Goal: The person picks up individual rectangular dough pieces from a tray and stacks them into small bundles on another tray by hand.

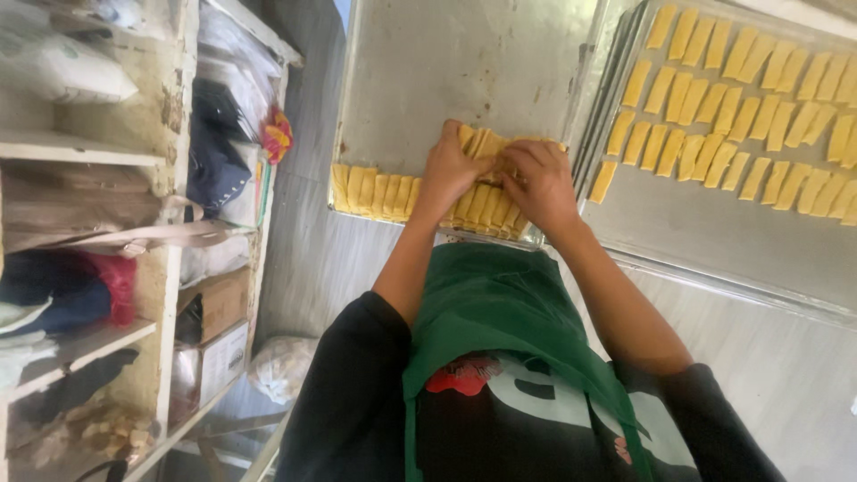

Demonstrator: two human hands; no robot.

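Pale yellow dough strips point(384, 192), flat, oblong and matte, lie packed side by side along the near edge of a scuffed, dull metal baking tray point(464, 62). Both hands rest on the row's right part. The left hand point(449, 170) is curled, fingers bent down over a small bunch of strips, gripping them. The right hand point(538, 178) is likewise curled, fingertips pressing the same bunch from the other side; the two hands nearly touch. Both forearms are bare and extend straight forward from black sleeves, above a green apron point(500, 312). To the right, a second metal tray point(714, 241) carries spaced rows of similar strips. Wooden shelves point(89, 152) stand left.
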